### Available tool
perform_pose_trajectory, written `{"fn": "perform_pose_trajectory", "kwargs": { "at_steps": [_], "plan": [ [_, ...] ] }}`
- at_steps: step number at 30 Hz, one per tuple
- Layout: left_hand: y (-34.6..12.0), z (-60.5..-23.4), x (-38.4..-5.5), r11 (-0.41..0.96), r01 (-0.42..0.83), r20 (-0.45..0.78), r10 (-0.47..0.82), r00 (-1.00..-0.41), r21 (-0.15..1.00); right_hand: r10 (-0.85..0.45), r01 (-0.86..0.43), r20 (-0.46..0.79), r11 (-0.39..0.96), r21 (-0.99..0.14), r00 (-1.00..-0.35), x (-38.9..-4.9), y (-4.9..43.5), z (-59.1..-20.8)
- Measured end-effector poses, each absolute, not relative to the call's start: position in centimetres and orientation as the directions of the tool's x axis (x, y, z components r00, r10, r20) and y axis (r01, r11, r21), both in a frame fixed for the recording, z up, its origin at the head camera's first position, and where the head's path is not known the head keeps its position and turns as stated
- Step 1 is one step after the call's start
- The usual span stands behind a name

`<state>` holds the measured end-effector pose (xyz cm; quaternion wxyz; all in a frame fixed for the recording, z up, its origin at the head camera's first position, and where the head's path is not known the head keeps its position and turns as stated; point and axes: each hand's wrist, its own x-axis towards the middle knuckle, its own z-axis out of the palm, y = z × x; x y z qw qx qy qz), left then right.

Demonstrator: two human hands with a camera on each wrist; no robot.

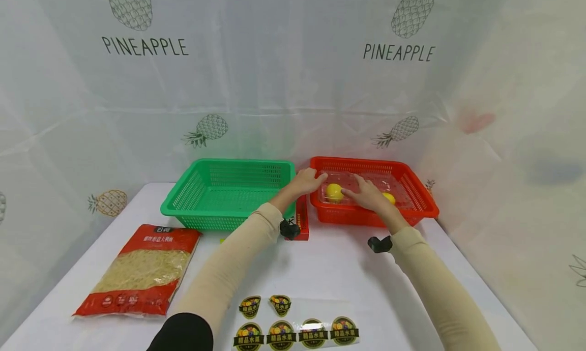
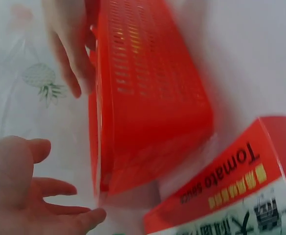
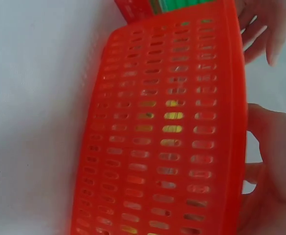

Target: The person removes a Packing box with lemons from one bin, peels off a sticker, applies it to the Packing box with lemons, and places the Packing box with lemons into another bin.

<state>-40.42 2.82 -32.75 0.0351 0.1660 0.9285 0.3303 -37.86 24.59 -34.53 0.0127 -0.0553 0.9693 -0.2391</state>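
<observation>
My left hand (image 1: 308, 182) is at the left end of a red plastic basket (image 1: 348, 216), its fingers loosely spread and nothing gripped in the left wrist view. Over the basket's front rim reaches my right hand (image 1: 370, 194), fingers relaxed and apart in the head view. Clear plastic boxes (image 1: 341, 177) lie inside the basket. One round yellow fruit (image 1: 334, 192) shows between the hands, and a second yellow fruit (image 1: 389, 198) is partly hidden behind the right hand. Yellow also shows through the slots of the basket wall (image 3: 147, 142) in the right wrist view.
A green basket (image 1: 229, 221) stands left of the red one. Between them lies a red tomato sauce box (image 2: 226, 181). A bag of pasta (image 1: 142, 269) is on the left of the white table (image 1: 329, 269); a sheet of round fruit stickers (image 1: 281, 334) lies in front.
</observation>
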Motion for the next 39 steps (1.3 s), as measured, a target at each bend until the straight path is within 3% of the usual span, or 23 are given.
{"fn": "perform_pose_trajectory", "kwargs": {
  "at_steps": [5,11,14,32,39],
  "plan": [
    [3.6,-32.9,-40.6,0.692,0.245,0.033,0.304,-0.952,0.679,-0.118,-0.093,-0.021,0.868,-0.488,-0.993,-38.5,25.1,-34.4],
    [4.7,-33.1,-40.4,0.784,0.312,0.134,0.286,-0.949,0.537,-0.147,-0.075,-0.099,0.852,-0.518,-0.984,-38.9,24.9,-34.3],
    [5.2,-32.9,-40.3,0.776,0.339,0.136,0.317,-0.939,0.532,-0.146,-0.055,-0.133,0.850,-0.525,-0.980,-38.9,24.8,-34.3],
    [8.8,-33.4,-39.6,0.788,0.274,0.014,0.320,-0.947,0.551,-0.161,-0.033,-0.178,0.824,-0.565,-0.971,-39.2,25.1,-34.5],
    [9.7,-34.1,-39.6,0.870,0.299,-0.042,0.342,-0.939,0.393,-0.151,-0.023,-0.184,0.828,-0.560,-0.971,-39.0,25.0,-34.3]
  ]
}}
